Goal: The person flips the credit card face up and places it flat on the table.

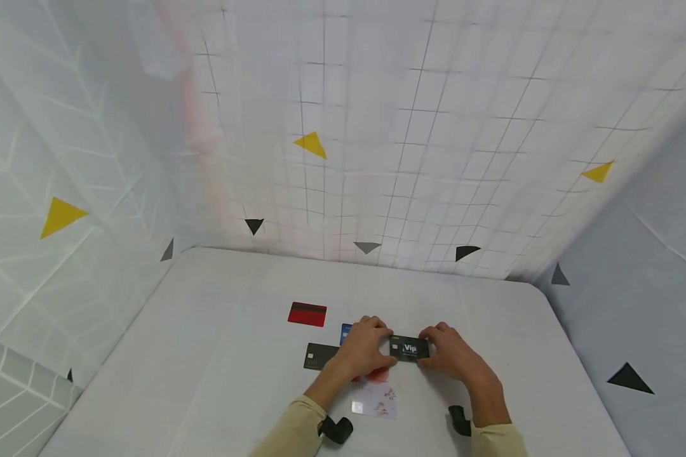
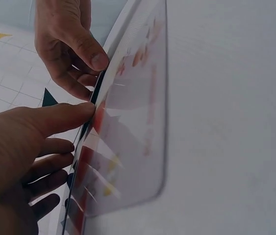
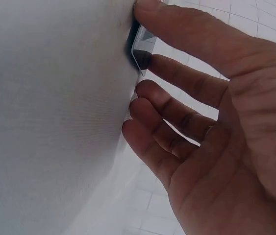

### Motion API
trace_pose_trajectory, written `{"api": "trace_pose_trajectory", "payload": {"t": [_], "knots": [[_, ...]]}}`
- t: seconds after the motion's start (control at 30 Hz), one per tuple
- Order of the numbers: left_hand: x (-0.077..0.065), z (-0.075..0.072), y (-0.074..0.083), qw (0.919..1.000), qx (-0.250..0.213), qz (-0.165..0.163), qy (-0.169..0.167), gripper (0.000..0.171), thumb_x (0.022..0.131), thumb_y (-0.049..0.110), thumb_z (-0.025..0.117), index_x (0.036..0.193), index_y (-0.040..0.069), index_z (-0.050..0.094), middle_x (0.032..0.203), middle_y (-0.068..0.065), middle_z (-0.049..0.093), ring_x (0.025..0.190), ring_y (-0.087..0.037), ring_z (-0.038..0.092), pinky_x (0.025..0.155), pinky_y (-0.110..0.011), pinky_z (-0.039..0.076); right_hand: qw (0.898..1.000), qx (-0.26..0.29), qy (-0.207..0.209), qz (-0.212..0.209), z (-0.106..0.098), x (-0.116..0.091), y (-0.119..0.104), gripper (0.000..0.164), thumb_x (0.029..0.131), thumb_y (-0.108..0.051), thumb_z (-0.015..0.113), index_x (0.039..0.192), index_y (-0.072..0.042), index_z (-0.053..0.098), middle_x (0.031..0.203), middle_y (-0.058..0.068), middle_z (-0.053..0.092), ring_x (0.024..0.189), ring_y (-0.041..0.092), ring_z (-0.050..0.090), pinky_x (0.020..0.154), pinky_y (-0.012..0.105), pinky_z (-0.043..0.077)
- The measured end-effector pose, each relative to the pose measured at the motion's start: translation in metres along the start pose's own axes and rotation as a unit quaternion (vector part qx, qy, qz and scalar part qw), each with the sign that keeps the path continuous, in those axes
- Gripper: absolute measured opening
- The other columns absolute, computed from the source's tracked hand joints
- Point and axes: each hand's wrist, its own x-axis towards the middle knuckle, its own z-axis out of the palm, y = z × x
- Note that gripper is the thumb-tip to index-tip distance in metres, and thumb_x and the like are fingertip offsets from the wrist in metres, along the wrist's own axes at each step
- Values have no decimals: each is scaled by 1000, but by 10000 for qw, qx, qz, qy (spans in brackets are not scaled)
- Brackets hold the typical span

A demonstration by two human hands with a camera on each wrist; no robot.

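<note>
A black card marked "Vip" [image 1: 410,349] lies flat between my two hands. My right hand [image 1: 454,355] grips its right end, thumb at the near edge and index finger at the far edge. At the card's left end, my left hand [image 1: 364,348] has its thumb and index fingertips on the corners. The right wrist view shows the dark card [image 3: 133,41] edge-on between right thumb and index finger, other fingers loosely bent. Under and around my left hand are a clear flowered card [image 1: 371,401], a blue card [image 1: 345,332] and partly hidden red cards.
A red card with a dark stripe [image 1: 307,314] lies farther back on the white table [image 1: 217,355]. Another black card [image 1: 320,356] is left of my left hand, partly covered by it. Patterned cloth walls [image 1: 377,158] stand behind and at both sides of the table.
</note>
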Motion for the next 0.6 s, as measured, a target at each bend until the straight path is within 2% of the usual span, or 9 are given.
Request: {"api": "trace_pose_trajectory", "payload": {"t": [0.6], "knots": [[0,-2,1,10000,8,22,-45,56,81,46,81,130,21,70,124,4,62,115,-16,52,103,-36,45,10000,-25,-10,12,-4,-5,-6,54,74,-22,90,120,-9,66,112,10,56,104,27,53,92,53,50]]}}
